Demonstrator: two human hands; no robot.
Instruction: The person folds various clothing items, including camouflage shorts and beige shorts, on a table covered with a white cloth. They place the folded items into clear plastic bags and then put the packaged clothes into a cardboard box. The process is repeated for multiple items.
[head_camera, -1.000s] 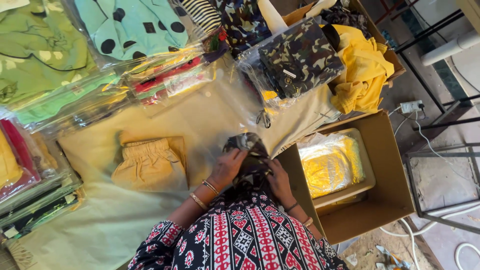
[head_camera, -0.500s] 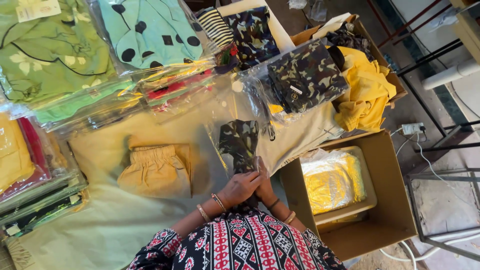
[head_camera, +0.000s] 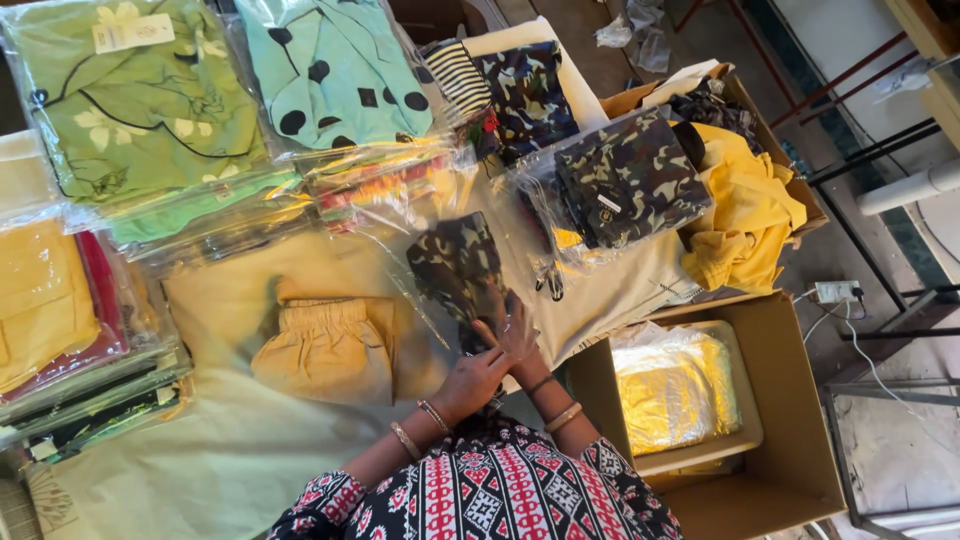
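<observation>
A folded camouflage garment (head_camera: 455, 262) lies on the cream cloth-covered table (head_camera: 200, 470), inside a clear plastic bag (head_camera: 400, 275). My left hand (head_camera: 470, 382) grips the near end of that bag and garment. Just beside it, my right hand (head_camera: 515, 335) rests on the same end with its fingers spread over the plastic. Both wrists wear bangles. A folded tan pair of shorts (head_camera: 330, 345) lies unbagged to the left of my hands.
Stacks of bagged clothes line the left and far side: green (head_camera: 130, 110), teal with black dots (head_camera: 335, 70), a camouflage pack (head_camera: 630, 175). A loose yellow garment (head_camera: 745, 215) lies at the right. An open cardboard box (head_camera: 790, 440) holds bagged yellow clothes (head_camera: 675, 390).
The camouflage garment, earlier held up close between both hands, now lies flat farther out inside the clear bag. My hands have drawn back to its near end.
</observation>
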